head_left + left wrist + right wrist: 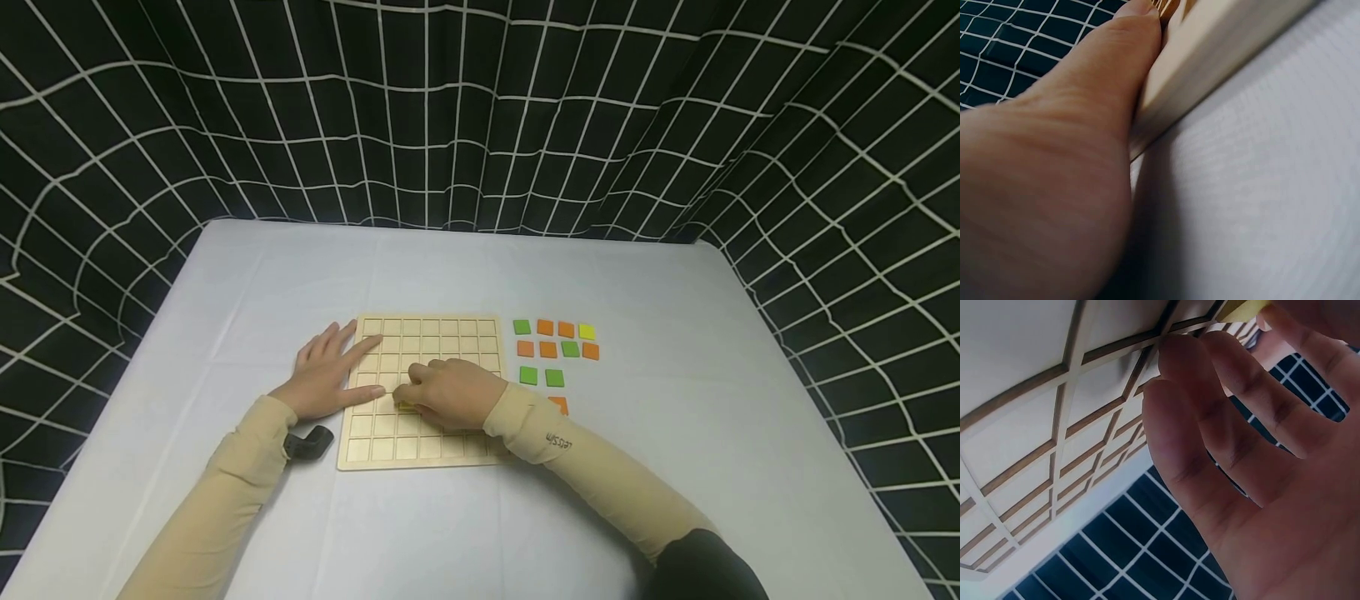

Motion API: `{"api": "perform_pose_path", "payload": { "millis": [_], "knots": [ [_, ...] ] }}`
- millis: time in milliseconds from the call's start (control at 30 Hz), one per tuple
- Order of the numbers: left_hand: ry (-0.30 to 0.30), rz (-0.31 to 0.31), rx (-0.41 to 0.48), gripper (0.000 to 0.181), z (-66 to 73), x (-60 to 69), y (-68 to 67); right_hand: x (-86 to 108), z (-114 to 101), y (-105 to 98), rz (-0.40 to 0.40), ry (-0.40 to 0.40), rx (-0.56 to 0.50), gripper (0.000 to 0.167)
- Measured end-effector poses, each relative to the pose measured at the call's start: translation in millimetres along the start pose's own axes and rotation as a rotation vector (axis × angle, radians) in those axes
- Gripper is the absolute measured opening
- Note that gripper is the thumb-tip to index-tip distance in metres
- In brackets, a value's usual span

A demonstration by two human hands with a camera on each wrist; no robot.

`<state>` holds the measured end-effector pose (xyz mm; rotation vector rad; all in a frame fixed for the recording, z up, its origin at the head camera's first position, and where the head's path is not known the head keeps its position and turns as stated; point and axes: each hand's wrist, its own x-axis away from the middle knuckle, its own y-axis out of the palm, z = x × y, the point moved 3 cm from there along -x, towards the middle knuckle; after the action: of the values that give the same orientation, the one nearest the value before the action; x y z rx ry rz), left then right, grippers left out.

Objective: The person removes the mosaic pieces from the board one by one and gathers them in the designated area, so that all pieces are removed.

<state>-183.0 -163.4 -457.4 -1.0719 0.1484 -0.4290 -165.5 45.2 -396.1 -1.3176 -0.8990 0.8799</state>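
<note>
A wooden board (pixel 383 450) with a grid of square recesses lies on the white table. My left hand (pixel 321 385) rests at its left edge, fingers spread, with the thumb and a finger reaching onto the board. In the left wrist view the thumb (pixel 1107 59) lies along the board's side. Over the middle of the grid, my right hand (pixel 459 394) pinches a yellow square tile (pixel 1244 310) between thumb and index finger. The other right fingers (pixel 1175 434) are bent close to the grid. From the head view, the right hand covers most of that tile.
Right of the board lie several loose square tiles: green ones (pixel 528 376), orange ones (pixel 548 350) and a yellow one (pixel 587 332). One orange tile (pixel 559 405) is partly covered by the right sleeve. Black netted cloth (pixel 450 117) hangs behind the table and at its sides.
</note>
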Motion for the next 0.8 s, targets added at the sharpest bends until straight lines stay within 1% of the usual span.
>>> {"api": "perform_pose_path", "payload": {
  "millis": [300,467,633,800],
  "knots": [
    [0.004,0.009,-0.003,0.082,-2.6,-0.2,1.6,-2.2,-3.6,1.8,0.002,-0.023,0.023,0.019],
    [0.007,0.018,-0.006,0.083,-3.5,-1.6,2.0,-2.2,-4.0,2.3,0.010,-0.013,0.037,0.017],
    [0.007,0.018,-0.015,0.083,-5.5,-2.9,4.0,-1.4,-3.5,3.5,0.011,-0.014,0.029,0.017],
    [0.003,0.014,-0.006,0.083,-4.3,-2.2,3.9,2.5,1.6,-0.8,0.003,0.021,0.018,0.020]
  ]
}}
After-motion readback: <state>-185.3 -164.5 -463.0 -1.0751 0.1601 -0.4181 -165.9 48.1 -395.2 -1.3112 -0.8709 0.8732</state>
